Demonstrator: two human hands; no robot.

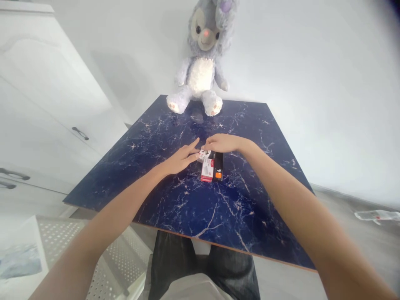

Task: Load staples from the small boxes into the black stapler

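So the person is sitting at a dark blue marbled desk (193, 208) with both hands meeting over a small box (207, 170), white and red, lying flat near the middle of the desk. Right beside the box, touching it on its right side, is a black item with an orange spot (218, 166); can't tell if it's a second box or a gadget.

The left hand (181, 159) comes in from the box's left, fingers (193, 146) stretched out almost straight, tips touching the far end of the box where a little white flap or slip seems to stick up. It isn't gripping, more poking or pinching lightly. The right hand (223, 143) sits just behind the box, palm down and curled loosely. Whether its fingers have hold of that flap is hidden from this angle, so can't say.

What could go wrong, as a guess: the box is light and lies on a glossy surface, so a push from those flat left fingers could skid it away or knock the black item sideways. If that flap is thin card, tugging from both sides could tear it.

Count: one white and red box, one black item, two hands, one desk. Behind the box, at the far edge, sits one grey plush bunny (203, 62). Left of the box there's a white cabinet (46, 104) with dark handles.
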